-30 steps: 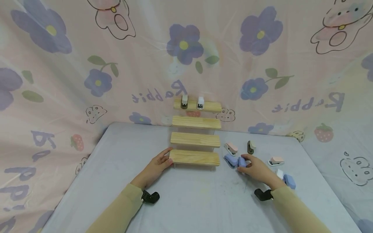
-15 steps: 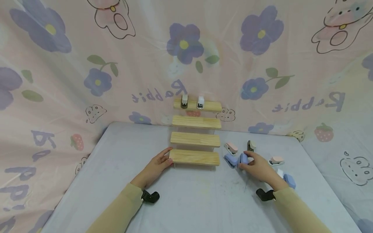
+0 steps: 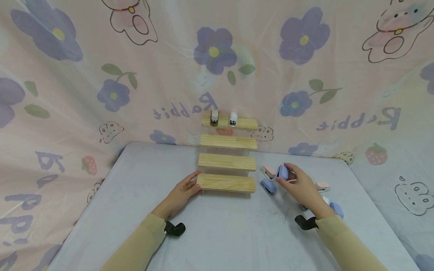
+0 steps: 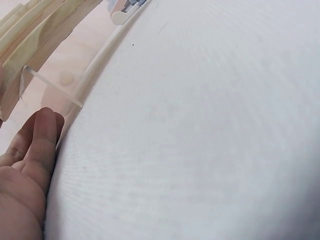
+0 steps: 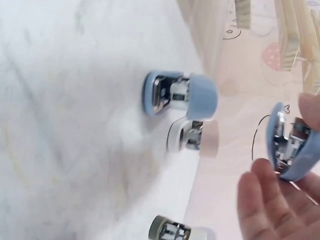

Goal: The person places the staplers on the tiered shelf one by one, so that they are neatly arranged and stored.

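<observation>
My right hand (image 3: 298, 184) holds a small blue stapler (image 5: 300, 155) above the table, its metal workings showing in the right wrist view. Another blue stapler (image 3: 268, 187) lies to the left of that hand, close to a pink and white stapler (image 3: 266, 171). My left hand (image 3: 183, 194) grips the left end of the lowest plank of a stepped wooden rack (image 3: 226, 183). Its fingers (image 4: 44, 135) are beside the rack's clear support in the left wrist view. On the top plank sit a dark stapler with a pale top (image 3: 214, 117) and a white stapler (image 3: 233, 119).
A second pink stapler (image 3: 323, 186), a white one (image 3: 326, 200) and a blue one (image 3: 336, 209) lie by the right forearm. An olive stapler (image 5: 170, 229) shows at the bottom of the right wrist view. A patterned cloth (image 3: 169, 82) hangs behind the table.
My right hand has lifted the blue stapler and carried it away from me, so that it now overlaps the pink one in the head view. The left hand has stayed at the rack.
</observation>
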{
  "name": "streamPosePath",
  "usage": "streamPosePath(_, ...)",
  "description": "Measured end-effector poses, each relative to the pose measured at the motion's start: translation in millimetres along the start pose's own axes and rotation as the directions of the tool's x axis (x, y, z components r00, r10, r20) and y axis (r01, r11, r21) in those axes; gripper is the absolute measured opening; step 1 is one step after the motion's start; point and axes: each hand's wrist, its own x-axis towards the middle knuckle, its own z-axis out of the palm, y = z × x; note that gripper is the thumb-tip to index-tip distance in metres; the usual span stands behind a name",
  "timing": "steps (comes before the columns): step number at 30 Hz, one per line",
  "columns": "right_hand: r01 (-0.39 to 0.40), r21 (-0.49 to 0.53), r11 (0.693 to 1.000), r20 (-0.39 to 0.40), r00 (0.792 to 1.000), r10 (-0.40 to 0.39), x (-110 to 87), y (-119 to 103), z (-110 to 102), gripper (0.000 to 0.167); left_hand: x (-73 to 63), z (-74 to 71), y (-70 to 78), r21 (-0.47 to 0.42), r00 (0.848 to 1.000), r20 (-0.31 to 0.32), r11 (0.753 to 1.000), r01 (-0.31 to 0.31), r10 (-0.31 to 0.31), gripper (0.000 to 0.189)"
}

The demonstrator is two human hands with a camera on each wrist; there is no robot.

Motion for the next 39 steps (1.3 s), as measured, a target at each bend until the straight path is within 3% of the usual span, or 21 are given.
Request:
streamPosePath(9,0.048,0.063,0.997,-0.118,0.992,-0.04,8.1,-20.1,-2.4,0.08,-0.2,-1.1,-0.1,0.004,1.0,0.002,1.0,-0.012,0.012,0.067)
streamPosePath(15,0.077,0.089,0.993,-0.119,0.991,-0.067,21.0,-36.7,-6.0,0.081,0.1,-2.6,-1.4,0.005,1.0,0.003,1.0,0.004,-0.004,0.066)
streamPosePath(21,0.176,0.126,0.976,-0.169,0.974,-0.154,41.8,-57.9,-8.9,0.075,0.1,-4.5,-1.6,-0.001,1.0,0.006,1.0,0.004,-0.004,0.065)
streamPosePath(30,0.248,0.196,0.949,-0.244,0.949,-0.198,76.0,-99.9,-11.0,0.067,0.5,-5.2,-2.9,-0.003,1.0,0.005,1.0,0.006,-0.006,0.064)
streamPosePath(39,0.256,0.226,0.94,-0.25,0.948,-0.198,110.3,-126.1,-6.5,0.066,1.9,-2.3,-3.1,0.006,1.0,0.01,1.0,0.008,-0.008,0.063)
